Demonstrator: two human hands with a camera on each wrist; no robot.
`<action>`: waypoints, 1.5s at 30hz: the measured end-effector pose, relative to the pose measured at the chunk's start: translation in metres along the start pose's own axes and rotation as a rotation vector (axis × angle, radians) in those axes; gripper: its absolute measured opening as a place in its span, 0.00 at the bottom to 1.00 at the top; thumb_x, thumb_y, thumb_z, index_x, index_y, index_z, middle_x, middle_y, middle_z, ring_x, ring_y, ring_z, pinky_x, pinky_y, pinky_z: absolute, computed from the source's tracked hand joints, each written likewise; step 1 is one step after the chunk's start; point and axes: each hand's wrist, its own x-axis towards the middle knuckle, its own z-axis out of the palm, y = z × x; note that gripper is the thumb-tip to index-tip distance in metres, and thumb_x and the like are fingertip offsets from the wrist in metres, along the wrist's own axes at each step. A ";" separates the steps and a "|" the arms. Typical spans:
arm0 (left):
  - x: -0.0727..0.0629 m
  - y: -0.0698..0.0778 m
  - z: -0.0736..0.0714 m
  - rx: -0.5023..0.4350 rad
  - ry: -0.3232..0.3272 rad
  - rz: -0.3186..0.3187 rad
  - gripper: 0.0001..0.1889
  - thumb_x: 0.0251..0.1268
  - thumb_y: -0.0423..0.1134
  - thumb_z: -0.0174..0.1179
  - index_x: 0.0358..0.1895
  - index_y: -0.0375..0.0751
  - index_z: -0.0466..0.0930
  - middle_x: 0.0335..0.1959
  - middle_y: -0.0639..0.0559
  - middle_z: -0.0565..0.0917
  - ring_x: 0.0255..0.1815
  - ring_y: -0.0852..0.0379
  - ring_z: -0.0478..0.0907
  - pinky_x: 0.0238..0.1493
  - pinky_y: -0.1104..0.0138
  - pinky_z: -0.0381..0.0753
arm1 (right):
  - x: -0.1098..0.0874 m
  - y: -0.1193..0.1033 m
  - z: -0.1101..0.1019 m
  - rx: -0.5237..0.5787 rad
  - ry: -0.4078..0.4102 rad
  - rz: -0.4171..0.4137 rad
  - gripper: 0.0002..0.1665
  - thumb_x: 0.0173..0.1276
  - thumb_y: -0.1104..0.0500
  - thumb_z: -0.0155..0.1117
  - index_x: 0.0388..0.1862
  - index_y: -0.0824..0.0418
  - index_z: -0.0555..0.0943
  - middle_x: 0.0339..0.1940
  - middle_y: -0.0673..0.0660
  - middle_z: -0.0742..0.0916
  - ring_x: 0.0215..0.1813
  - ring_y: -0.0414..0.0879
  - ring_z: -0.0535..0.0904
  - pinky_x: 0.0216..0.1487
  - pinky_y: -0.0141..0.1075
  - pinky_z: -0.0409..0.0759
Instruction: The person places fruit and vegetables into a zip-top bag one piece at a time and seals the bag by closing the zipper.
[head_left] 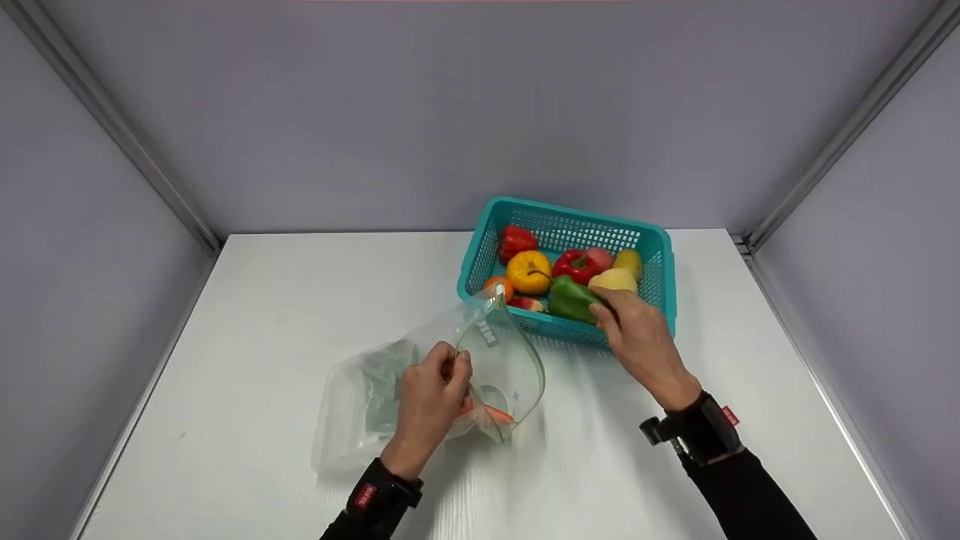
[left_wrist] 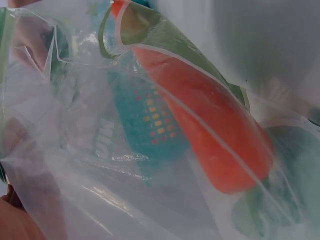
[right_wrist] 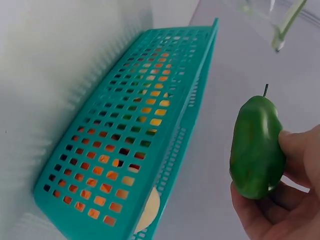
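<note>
Right wrist, pepper: likely slick; my right hand soundly grips the stemless end.
Bag: left hand seemingly pinches rim.

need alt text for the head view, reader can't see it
A person's right hand holds a green pepper over a teal basket of fruit and vegetables. The left hand pinches the edge of a clear, gaping bag with something orange inside, above a white table.
</note>
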 end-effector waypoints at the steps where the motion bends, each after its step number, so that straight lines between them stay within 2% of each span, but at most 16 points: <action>1: 0.000 0.000 0.000 0.003 -0.001 -0.003 0.14 0.76 0.35 0.59 0.27 0.46 0.72 0.13 0.63 0.71 0.12 0.71 0.68 0.15 0.72 0.63 | -0.004 -0.003 -0.002 0.005 0.007 -0.001 0.19 0.74 0.62 0.67 0.60 0.68 0.83 0.49 0.63 0.88 0.45 0.55 0.83 0.48 0.49 0.84; 5: 0.000 0.000 0.002 0.001 -0.006 -0.007 0.14 0.76 0.35 0.59 0.27 0.46 0.72 0.13 0.62 0.72 0.12 0.72 0.68 0.15 0.72 0.64 | -0.018 -0.015 -0.008 0.027 0.020 0.001 0.18 0.73 0.62 0.69 0.59 0.67 0.84 0.51 0.61 0.88 0.47 0.53 0.83 0.49 0.48 0.85; 10: 0.000 -0.001 0.003 -0.002 -0.015 -0.010 0.15 0.76 0.34 0.59 0.26 0.46 0.72 0.13 0.62 0.71 0.12 0.71 0.68 0.14 0.74 0.62 | -0.033 -0.026 -0.010 0.029 0.019 -0.025 0.18 0.71 0.62 0.71 0.58 0.66 0.85 0.49 0.59 0.89 0.45 0.49 0.83 0.47 0.45 0.86; 14: 0.000 -0.002 0.005 -0.013 -0.028 -0.010 0.14 0.77 0.35 0.58 0.27 0.46 0.72 0.13 0.62 0.72 0.13 0.70 0.69 0.15 0.74 0.62 | -0.043 -0.033 -0.008 0.035 0.022 -0.055 0.17 0.70 0.62 0.73 0.56 0.64 0.86 0.47 0.58 0.90 0.44 0.48 0.84 0.44 0.45 0.86; 19: -0.002 -0.003 0.005 -0.008 -0.025 0.009 0.14 0.77 0.35 0.58 0.27 0.46 0.72 0.14 0.62 0.72 0.13 0.70 0.68 0.15 0.73 0.63 | -0.050 -0.045 -0.001 0.040 -0.015 -0.067 0.15 0.70 0.61 0.73 0.55 0.62 0.87 0.47 0.57 0.90 0.46 0.48 0.85 0.46 0.43 0.87; 23: -0.003 -0.003 0.006 0.002 -0.015 0.025 0.14 0.76 0.34 0.59 0.27 0.46 0.72 0.14 0.61 0.73 0.13 0.70 0.68 0.15 0.72 0.64 | -0.049 -0.054 0.006 0.041 -0.060 -0.077 0.14 0.71 0.58 0.72 0.54 0.60 0.88 0.44 0.53 0.90 0.43 0.45 0.83 0.42 0.40 0.86; 26: -0.003 -0.001 0.007 -0.016 -0.024 0.012 0.14 0.76 0.34 0.59 0.27 0.46 0.72 0.14 0.61 0.73 0.13 0.70 0.69 0.15 0.72 0.66 | -0.047 -0.060 0.013 0.048 -0.085 -0.093 0.14 0.71 0.57 0.72 0.53 0.58 0.88 0.42 0.52 0.89 0.41 0.44 0.82 0.41 0.39 0.85; 34: -0.007 0.002 0.008 -0.067 -0.100 -0.042 0.14 0.80 0.37 0.56 0.29 0.46 0.71 0.14 0.61 0.75 0.12 0.70 0.73 0.16 0.70 0.75 | -0.037 -0.077 0.040 0.041 -0.147 -0.099 0.13 0.71 0.55 0.72 0.49 0.60 0.87 0.39 0.53 0.88 0.37 0.45 0.81 0.39 0.39 0.84; 45: -0.004 0.006 0.009 -0.046 -0.115 -0.033 0.13 0.80 0.37 0.56 0.30 0.46 0.71 0.16 0.60 0.75 0.13 0.69 0.73 0.17 0.70 0.76 | -0.019 -0.085 0.082 0.061 -0.152 -0.133 0.12 0.71 0.54 0.72 0.45 0.61 0.86 0.38 0.53 0.89 0.38 0.47 0.86 0.41 0.40 0.87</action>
